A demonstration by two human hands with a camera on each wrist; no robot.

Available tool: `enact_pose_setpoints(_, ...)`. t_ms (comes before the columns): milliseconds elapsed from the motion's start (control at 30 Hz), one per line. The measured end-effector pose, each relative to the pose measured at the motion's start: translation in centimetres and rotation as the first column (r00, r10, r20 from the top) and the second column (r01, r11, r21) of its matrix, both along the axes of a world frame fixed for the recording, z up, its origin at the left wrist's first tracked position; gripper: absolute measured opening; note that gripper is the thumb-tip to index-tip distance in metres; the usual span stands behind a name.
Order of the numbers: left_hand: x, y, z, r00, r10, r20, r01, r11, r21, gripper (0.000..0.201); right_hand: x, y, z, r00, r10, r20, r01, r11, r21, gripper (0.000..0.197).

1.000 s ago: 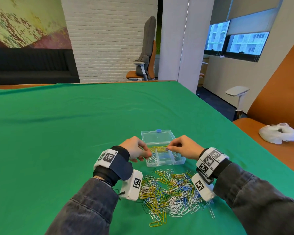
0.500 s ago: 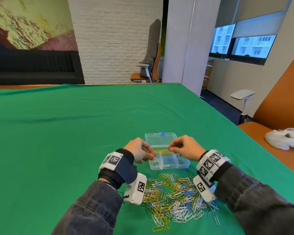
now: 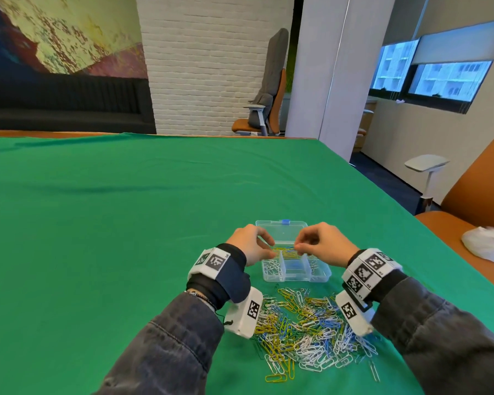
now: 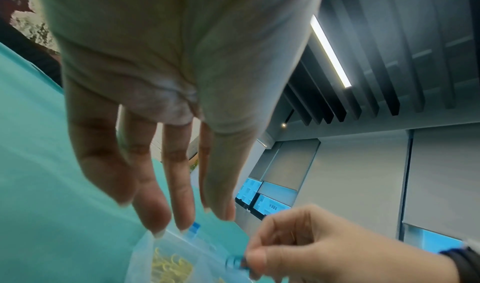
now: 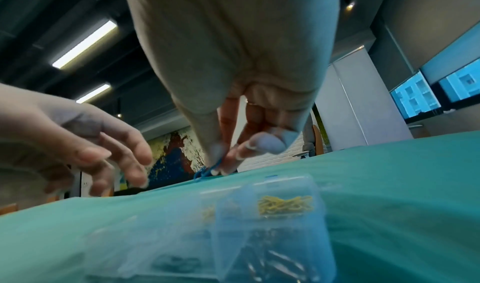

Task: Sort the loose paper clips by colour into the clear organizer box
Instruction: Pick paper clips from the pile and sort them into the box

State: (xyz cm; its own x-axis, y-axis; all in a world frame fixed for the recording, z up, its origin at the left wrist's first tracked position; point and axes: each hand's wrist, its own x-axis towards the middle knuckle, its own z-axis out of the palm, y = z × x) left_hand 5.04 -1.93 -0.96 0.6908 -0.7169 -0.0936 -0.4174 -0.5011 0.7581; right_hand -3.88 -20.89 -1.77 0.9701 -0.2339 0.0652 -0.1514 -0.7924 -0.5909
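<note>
While the right hand (image 3: 327, 246) pinches a blue paper clip (image 5: 206, 171) above the clear organizer box (image 3: 294, 276), the left hand (image 3: 248, 246) hovers beside it, fingers relaxed, holding nothing. Loose paper clips (image 3: 305, 329): heaped on the green worktop (image 3: 126, 223) below both wrists.

Green cloth (image 3: 126, 223) (faintly creased), orange chair (image 3: 268, 109), white bag (image 3: 488, 242)

No legible text, brand or number on anything in view. The wristbands (image 3: 214, 260) and wrist cameras (image 3: 247, 315) carry black-and-white square code markers only; tiny characters beside the markers are too small to read.
</note>
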Motion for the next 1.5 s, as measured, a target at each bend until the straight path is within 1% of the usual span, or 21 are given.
enact_pose_setpoints(33,0.2,0.2,0.1,1.0,0.004,0.0,-0.004,1.0,0.022,0.019,0.1,-0.1,-0.2,0.999,-0.036,-0.012,0.035,0.998,-0.049,0.007)
enact_pose_setpoints(100,0.6,0.7,0.3,1.0,0.01,0.002,-0.011,0.998,0.065,0.016,-0.1,0.3,-0.3,0.997,-0.061,-0.048,0.055,0.99,-0.127,0.009)
enact_pose_setpoints(200,1.3,1.4,0.5,1.0,0.006,0.019,-0.01,0.978,0.207,0.014,-0.4,0.8,0.0,0.996,-0.07,-0.057,0.059,0.982,-0.178,0.009)
enact_pose_setpoints(267,1.6,1.9,0.4,1.0,-0.016,0.027,0.006,0.941,0.339,0.019,-0.7,1.1,0.3,0.998,-0.036,-0.059,0.025,0.984,-0.175,0.007)
enact_pose_setpoints(333,1.7,2.3,0.1,0.998,-0.046,0.046,0.02,0.893,0.449,0.029,-1.1,1.5,0.4,0.994,0.019,-0.105,-0.036,0.986,-0.162,0.007)
enact_pose_setpoints(400,1.8,2.3,-0.3,0.996,-0.069,0.048,0.037,0.87,0.491,0.034,-1.3,2.0,0.2,0.986,0.055,-0.158,-0.085,0.979,-0.186,0.011)
enact_pose_setpoints(500,1.7,2.1,-0.8,0.994,-0.102,0.04,0.07,0.869,0.489,0.03,-1.7,3.2,0.1,0.96,0.109,-0.258,-0.166,0.963,-0.214,0.014)
enact_pose_setpoints(600,1.4,1.4,-1.0,0.991,-0.132,0.036,0.099,0.876,0.473,0.027,-2.2,4.2,-0.4,0.912,0.185,-0.366,-0.256,0.954,-0.157,0.011)
enact_pose_setpoints(700,1.2,1.0,-1.6,0.987,-0.152,0.059,0.104,0.863,0.494,0.022,-2.4,4.7,-0.9,0.887,0.2,-0.416,-0.273,0.954,-0.124,0.011)
enact_pose_setpoints(833,1.2,0.5,-3.3,0.97,-0.158,0.183,0.045,0.862,0.505,0.033,-2.6,4.9,-1.0,0.891,0.185,-0.415,-0.252,0.961,-0.113,0.015)
enact_pose_setpoints(933,1.0,-0.1,-4.1,0.969,-0.152,0.193,0.029,0.851,0.525,0.04,-2.6,4.9,-1.0,0.89,0.173,-0.422,-0.243,0.963,-0.119,0.022)
enact_pose_setpoints(1033,0.5,-0.5,-4.1,0.97,-0.164,0.18,0.039,0.836,0.547,0.047,-2.8,5.0,-1.2,0.89,0.16,-0.426,-0.244,0.958,-0.151,0.028)
enact_pose_setpoints(1233,-0.1,-1.0,-4.6,0.966,-0.188,0.179,0.059,0.829,0.555,0.052,-3.1,4.8,-1.9,0.888,0.2,-0.413,-0.27,0.956,-0.118,0.013)
enact_pose_setpoints(1267,-0.2,-1.0,-4.5,0.966,-0.203,0.161,0.08,0.825,0.559,0.05,-3.1,4.8,-1.9,0.886,0.206,-0.414,-0.276,0.954,-0.115,0.012)
enact_pose_setpoints(1333,-0.6,-1.0,-4.1,0.962,-0.243,0.125,0.132,0.814,0.565,0.039,-3.1,4.7,-1.9,0.882,0.22,-0.417,-0.281,0.956,-0.09,0.01)
enact_pose_setpoints(1400,-0.6,-0.8,-3.9,0.957,-0.255,0.141,0.14,0.827,0.545,0.026,-3.1,4.5,-1.8,0.885,0.226,-0.408,-0.277,0.958,-0.069,0.008)
enact_pose_setpoints(1500,-0.6,-0.4,-3.5,0.962,-0.242,0.128,0.139,0.834,0.534,0.02,-3.3,4.0,-1.8,0.893,0.233,-0.385,-0.27,0.962,-0.046,0.01)
